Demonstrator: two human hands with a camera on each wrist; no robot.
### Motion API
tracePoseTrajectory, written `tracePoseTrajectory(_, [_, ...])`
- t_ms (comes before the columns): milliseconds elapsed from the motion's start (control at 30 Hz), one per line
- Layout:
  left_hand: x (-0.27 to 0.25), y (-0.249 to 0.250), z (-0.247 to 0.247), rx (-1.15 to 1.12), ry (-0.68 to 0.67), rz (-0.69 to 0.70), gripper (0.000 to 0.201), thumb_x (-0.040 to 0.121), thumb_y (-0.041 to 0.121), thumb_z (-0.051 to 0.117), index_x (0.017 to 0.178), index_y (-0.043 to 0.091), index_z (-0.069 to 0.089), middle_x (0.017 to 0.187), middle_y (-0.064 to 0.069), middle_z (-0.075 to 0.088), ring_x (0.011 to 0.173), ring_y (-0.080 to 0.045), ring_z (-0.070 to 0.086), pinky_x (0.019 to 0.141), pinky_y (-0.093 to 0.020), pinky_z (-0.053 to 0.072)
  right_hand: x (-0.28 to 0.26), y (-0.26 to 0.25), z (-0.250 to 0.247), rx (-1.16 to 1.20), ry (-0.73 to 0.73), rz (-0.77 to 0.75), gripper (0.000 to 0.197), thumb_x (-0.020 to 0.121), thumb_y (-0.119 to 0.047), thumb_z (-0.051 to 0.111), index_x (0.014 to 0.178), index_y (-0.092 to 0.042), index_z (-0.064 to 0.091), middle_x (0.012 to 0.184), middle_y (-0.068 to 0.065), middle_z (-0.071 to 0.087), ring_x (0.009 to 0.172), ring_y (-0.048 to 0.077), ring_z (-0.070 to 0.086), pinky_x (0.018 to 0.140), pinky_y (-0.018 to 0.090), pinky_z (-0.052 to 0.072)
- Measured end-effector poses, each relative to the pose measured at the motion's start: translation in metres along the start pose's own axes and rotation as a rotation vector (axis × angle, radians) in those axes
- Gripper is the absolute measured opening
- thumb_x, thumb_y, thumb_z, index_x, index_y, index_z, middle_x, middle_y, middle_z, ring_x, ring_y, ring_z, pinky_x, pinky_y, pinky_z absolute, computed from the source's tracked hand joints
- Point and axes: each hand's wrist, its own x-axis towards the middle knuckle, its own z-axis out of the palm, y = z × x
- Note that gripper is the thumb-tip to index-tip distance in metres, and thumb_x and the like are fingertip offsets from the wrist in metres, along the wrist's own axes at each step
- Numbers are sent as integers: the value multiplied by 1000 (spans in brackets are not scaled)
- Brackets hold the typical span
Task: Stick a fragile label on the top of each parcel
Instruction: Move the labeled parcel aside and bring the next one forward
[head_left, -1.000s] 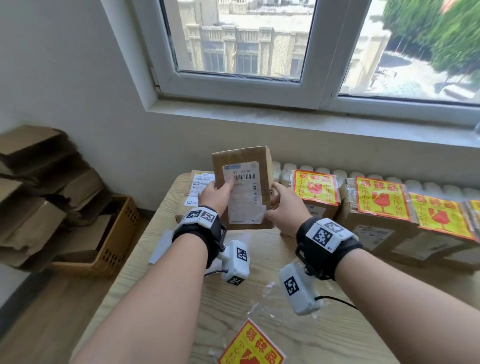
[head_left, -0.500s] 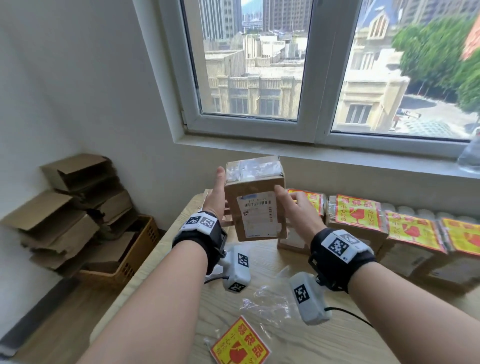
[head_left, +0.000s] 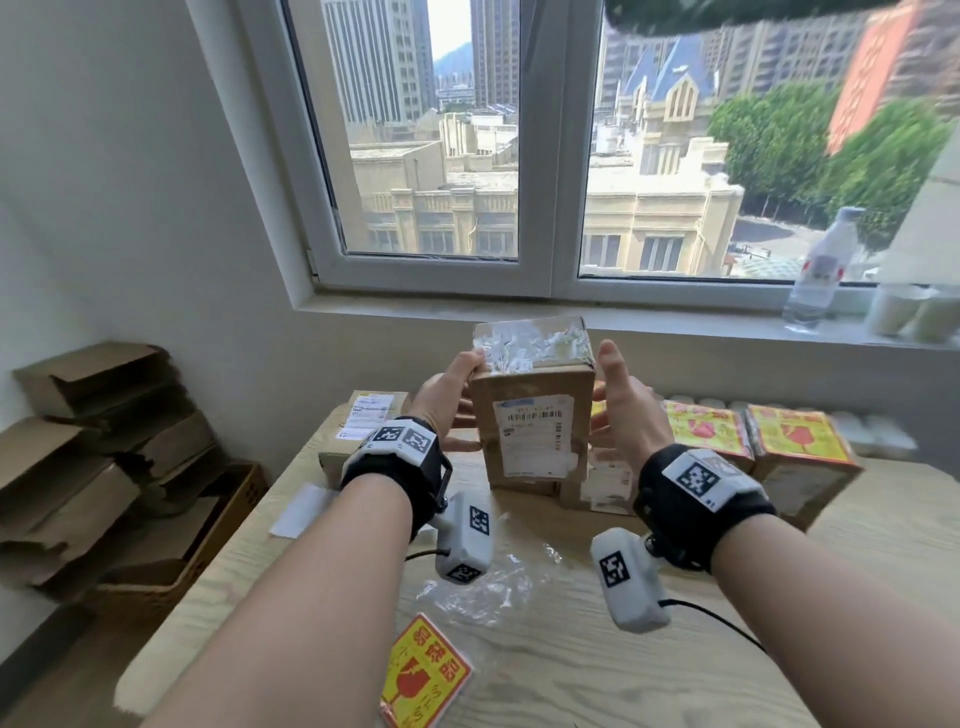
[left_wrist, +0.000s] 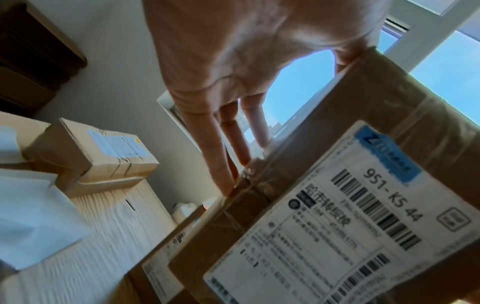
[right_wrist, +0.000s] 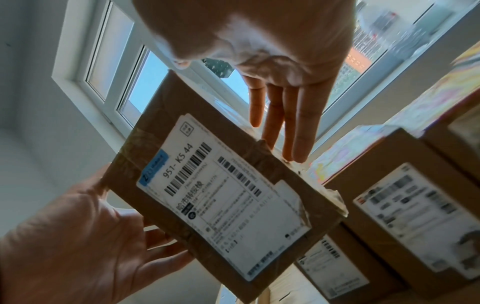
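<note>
Head and wrist views. The parcel (head_left: 532, 410), a brown cardboard box, is held above the far part of the table (head_left: 571, 665), in front of the window. A second ago its wide face with the white shipping slip (head_left: 535, 434) was tipped up toward the camera; since then it has been rotated, so that a narrow, tape-covered face now points upward and the slip faces the person. The long axis stands close to vertical, leaning slightly away at the top.

The left hand (head_left: 447, 397) grips the parcel's left side, thumb on the upper near edge and fingers reaching round the far side. The right hand (head_left: 621, 410) is open, fingers straight, just beside the right side; the right wrist view shows a gap between its fingers (right_wrist: 296, 131) and the box, so it appears to have let go.

Judgement: the rotation reads as a search for the face to be labelled; the parcel has not yet been set down or labelled. A loose yellow fragile label (head_left: 423, 675) lies on the near table. To the right stands a row of boxes that carry yellow labels already (head_left: 795, 441); one unlabelled box (head_left: 363, 415) lies at the left.
</note>
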Motion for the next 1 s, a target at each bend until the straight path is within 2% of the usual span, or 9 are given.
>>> tracePoseTrajectory(167, [-2,-10,46,10,-93,-23,46,83,56,54,96,12,59,93,-12,65,86,-25,65,79,-44,58,-12,23,-41,-27,122,58,109,52,-101,14,104,-15,59,94,12,65,88,31,64,82,51,53])
tracePoseTrajectory(267, [0,-21,70,30,-144,-51,37,86,49,54,86,12,57,83,-9,62,76,-23,62,74,-38,57,-17,42,-59,-68,162,118,112,51,-101,14,109,-18,60,98,10,66,88,30,63,70,40,53])
tracePoseTrajectory(400, [9,-44,96,77,-202,-123,33,85,42,56,82,9,58,76,-10,64,73,-24,63,89,-41,52,-20,72,-79,-131,187,197,93,76,-87,18,108,-12,63,91,8,64,77,22,60,56,26,35])
tracePoseTrajectory(500, [14,-65,110,123,-245,-192,32,85,38,58,83,5,60,78,-12,68,73,-25,66,86,-37,54,-18,101,-87,-182,169,266,82,80,-81,25,98,-11,64,84,5,65,74,21,61,58,27,37])
tracePoseTrajectory(567, [17,-79,118,143,-272,-231,31,86,35,59,86,5,61,83,-12,68,77,-26,67,88,-38,54,-17,122,-88,-126,146,338,72,81,-76,36,98,-12,63,87,7,67,78,24,64,63,31,50])
tracePoseTrajectory(633, [19,-91,125,143,-292,-261,28,89,32,59,91,4,60,87,-12,67,78,-24,66,79,-34,56,-17,142,-87,-33,137,408,63,78,-70,44,99,-13,60,91,10,68,84,27,67,70,39,59])
tracePoseTrajectory(700, [22,-101,132,144,-305,-282,28,91,29,59,101,3,60,90,-11,67,77,-22,66,71,-29,56,-17,158,-88,-7,139,447,59,77,-67,46,98,-13,60,94,11,69,86,27,68,70,39,60])
tracePoseTrajectory(833, [27,-116,146,191,-326,-303,39,92,28,61,118,-2,60,106,-15,69,85,-22,67,71,-29,58,-15,178,-91,-16,153,508,60,73,-66,44,98,-13,60,96,13,68,86,28,67,69,37,60])
tracePoseTrajectory(1000, [29,-129,157,246,-347,-285,27,93,28,60,100,2,64,114,-18,68,89,-22,67,74,-28,59,-16,194,-94,-43,139,574,60,74,-63,40,98,-11,59,98,14,67,89,31,66,75,40,60])
